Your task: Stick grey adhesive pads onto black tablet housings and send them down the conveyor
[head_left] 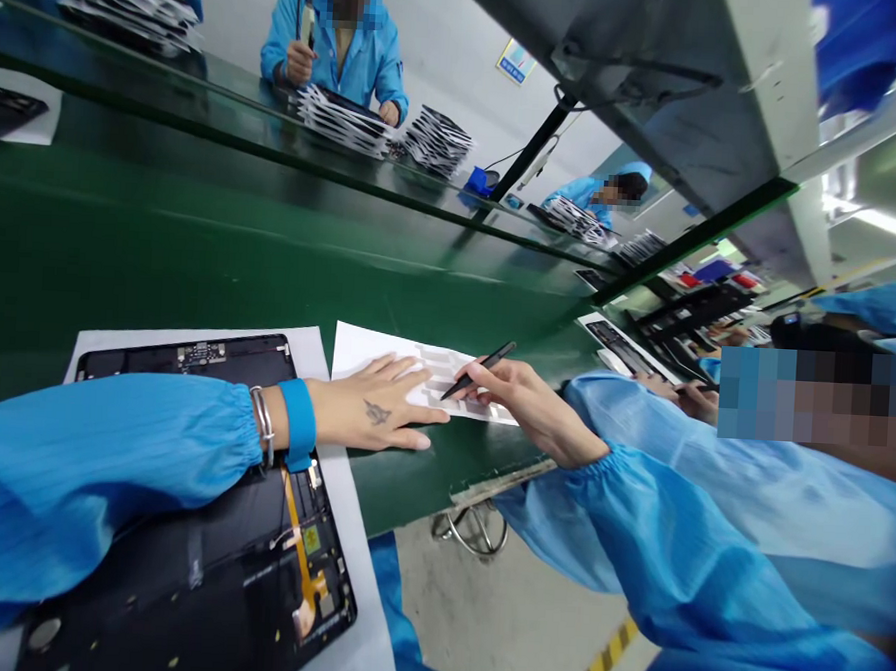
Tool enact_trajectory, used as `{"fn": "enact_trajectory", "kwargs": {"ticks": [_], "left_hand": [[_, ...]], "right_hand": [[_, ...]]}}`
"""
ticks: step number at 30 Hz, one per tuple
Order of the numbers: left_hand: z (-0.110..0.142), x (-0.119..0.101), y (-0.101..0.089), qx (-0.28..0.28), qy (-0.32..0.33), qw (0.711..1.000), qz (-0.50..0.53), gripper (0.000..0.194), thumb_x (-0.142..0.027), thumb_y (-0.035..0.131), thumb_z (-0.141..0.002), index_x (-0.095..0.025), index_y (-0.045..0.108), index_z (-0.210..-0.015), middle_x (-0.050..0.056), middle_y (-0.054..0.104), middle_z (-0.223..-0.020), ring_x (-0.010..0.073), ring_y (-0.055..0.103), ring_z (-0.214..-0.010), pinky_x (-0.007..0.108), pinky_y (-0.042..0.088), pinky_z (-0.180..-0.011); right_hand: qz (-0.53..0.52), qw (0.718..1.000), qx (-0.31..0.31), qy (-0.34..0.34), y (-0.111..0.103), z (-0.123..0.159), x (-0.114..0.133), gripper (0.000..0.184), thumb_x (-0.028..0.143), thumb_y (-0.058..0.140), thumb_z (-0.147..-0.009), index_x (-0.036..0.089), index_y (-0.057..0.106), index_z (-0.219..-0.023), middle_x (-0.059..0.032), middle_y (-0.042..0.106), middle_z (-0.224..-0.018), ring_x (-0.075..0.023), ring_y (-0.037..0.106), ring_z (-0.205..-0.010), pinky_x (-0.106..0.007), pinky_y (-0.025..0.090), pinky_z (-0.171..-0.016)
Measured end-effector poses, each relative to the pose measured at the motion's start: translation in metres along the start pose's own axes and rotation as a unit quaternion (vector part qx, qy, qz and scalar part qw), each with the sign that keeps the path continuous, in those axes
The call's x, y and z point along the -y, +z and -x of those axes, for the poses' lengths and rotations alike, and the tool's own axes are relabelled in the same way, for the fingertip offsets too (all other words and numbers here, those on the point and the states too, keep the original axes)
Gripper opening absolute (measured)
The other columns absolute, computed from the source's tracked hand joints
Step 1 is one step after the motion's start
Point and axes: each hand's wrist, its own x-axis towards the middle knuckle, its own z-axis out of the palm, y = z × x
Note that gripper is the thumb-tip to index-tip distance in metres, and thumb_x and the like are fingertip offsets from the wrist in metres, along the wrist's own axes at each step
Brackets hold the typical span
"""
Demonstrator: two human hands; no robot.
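My left hand [376,404] lies flat with spread fingers on a white sheet [364,356] that carries rows of grey strips. In my right hand [524,395] is a pair of slim black tweezers [492,360], pinched between thumb and fingers. Their pointed tip touches or hovers just over the strips; I cannot tell which. Beneath my left forearm lies a black tablet housing [225,574], its inside facing up, with an orange flex cable [298,538] and small parts. Under it is a white sheet [363,601]. My left sleeve hides part of the housing.
The green bench [197,252] has its front edge right of the sheet. Close on my right sits a co-worker in a blue smock [681,468]. Beyond the raised rail, another person [342,60] works beside stacked sheets [435,140]. A metal shelf [657,66] hangs overhead.
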Motion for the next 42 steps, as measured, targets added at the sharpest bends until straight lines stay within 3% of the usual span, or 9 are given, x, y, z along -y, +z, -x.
{"fn": "enact_trajectory", "kwargs": {"ticks": [8, 15, 18, 20, 22, 25, 29, 34, 42], "left_hand": [[0.001, 0.003, 0.0, 0.01, -0.001, 1.0, 0.007, 0.047, -0.048, 0.043, -0.104, -0.034, 0.045, -0.149, 0.013, 0.024, -0.163, 0.0402, 0.016, -0.152, 0.056, 0.017, -0.121], [0.004, 0.006, -0.001, 0.017, 0.012, 0.999, -0.026, 0.054, -0.051, 0.044, -0.104, -0.037, 0.034, -0.155, 0.011, 0.021, -0.164, 0.0379, 0.012, -0.153, 0.056, 0.021, -0.12], [0.032, 0.013, -0.024, -0.049, -0.022, 0.996, -0.074, 0.062, -0.05, 0.044, -0.104, -0.032, 0.022, -0.159, 0.012, 0.015, -0.166, 0.035, 0.008, -0.154, 0.053, 0.023, -0.121], [0.065, 0.02, -0.044, -0.109, -0.094, 0.981, -0.13, 0.051, -0.04, 0.041, -0.106, -0.024, 0.036, -0.154, 0.014, 0.032, -0.159, 0.0329, 0.029, -0.147, 0.049, 0.033, -0.115], [0.104, 0.027, -0.059, -0.105, -0.189, 0.96, -0.179, 0.035, -0.03, 0.037, -0.107, -0.016, 0.059, -0.131, 0.014, 0.059, -0.131, 0.028, 0.056, -0.12, 0.041, 0.046, -0.099], [0.152, 0.036, -0.06, -0.032, -0.278, 0.937, -0.209, 0.03, -0.021, 0.038, -0.105, -0.013, 0.067, -0.099, 0.009, 0.064, -0.096, 0.0215, 0.061, -0.084, 0.033, 0.048, -0.076], [0.175, 0.045, -0.035, -0.037, -0.263, 0.942, -0.206, 0.028, -0.015, 0.037, -0.104, -0.013, 0.065, -0.106, 0.01, 0.061, -0.104, 0.0207, 0.057, -0.086, 0.032, 0.047, -0.076], [0.178, 0.046, -0.023, -0.088, -0.205, 0.961, -0.164, 0.03, -0.018, 0.036, -0.105, -0.015, 0.064, -0.115, 0.008, 0.062, -0.102, 0.0196, 0.057, -0.092, 0.03, 0.048, -0.08], [0.188, 0.039, -0.024, -0.099, -0.165, 0.974, -0.117, 0.034, -0.004, 0.046, -0.096, -0.017, 0.062, -0.123, 0.007, 0.064, -0.115, 0.0201, 0.056, -0.097, 0.029, 0.048, -0.076]], "right_hand": [[-0.07, 0.995, -0.059, -0.029, 0.008, 0.007, -0.006, 0.053, 0.067, 0.081, -0.064, 0.016, 0.072, -0.071, -0.0027, 0.067, -0.063, -0.0113, 0.049, -0.057, -0.027, 0.037, -0.057], [-0.223, 0.952, -0.164, -0.132, 0.017, 0.026, 0.023, 0.043, 0.059, 0.087, -0.062, 0.02, 0.075, -0.077, 0.0007, 0.059, -0.07, -0.0116, 0.052, -0.068, -0.023, 0.044, -0.062], [-0.235, 0.945, -0.194, -0.121, 0.016, 0.034, 0.033, 0.046, 0.058, 0.09, -0.054, 0.02, 0.076, -0.075, -0.0004, 0.059, -0.07, -0.0125, 0.052, -0.07, -0.024, 0.045, -0.063], [-0.236, 0.941, -0.218, -0.107, 0.014, 0.035, 0.034, 0.046, 0.057, 0.093, -0.049, 0.02, 0.076, -0.072, -0.0018, 0.059, -0.071, -0.0143, 0.052, -0.069, -0.027, 0.046, -0.064], [-0.236, 0.939, -0.23, -0.102, 0.017, 0.034, 0.036, 0.047, 0.059, 0.093, -0.046, 0.021, 0.075, -0.069, -0.0032, 0.06, -0.072, -0.0162, 0.051, -0.07, -0.03, 0.046, -0.064], [-0.229, 0.948, -0.194, -0.103, 0.036, 0.026, 0.046, 0.05, 0.063, 0.091, -0.047, 0.022, 0.075, -0.069, -0.0036, 0.061, -0.075, -0.0172, 0.053, -0.072, -0.032, 0.047, -0.067], [-0.179, 0.961, -0.097, -0.185, 0.091, 0.005, 0.074, 0.05, 0.068, 0.084, -0.058, 0.021, 0.073, -0.069, -0.0042, 0.067, -0.086, -0.0163, 0.057, -0.073, -0.032, 0.049, -0.07], [-0.136, 0.965, 0.029, -0.223, 0.157, -0.03, 0.097, 0.051, 0.067, 0.077, -0.07, 0.017, 0.073, -0.077, -0.0033, 0.064, -0.068, -0.0181, 0.061, -0.07, -0.032, 0.05, -0.071], [-0.124, 0.976, 0.048, -0.17, 0.175, -0.045, 0.079, 0.046, 0.064, 0.073, -0.077, 0.018, 0.069, -0.075, -0.0018, 0.062, -0.065, -0.0161, 0.059, -0.067, -0.03, 0.049, -0.069]]}}
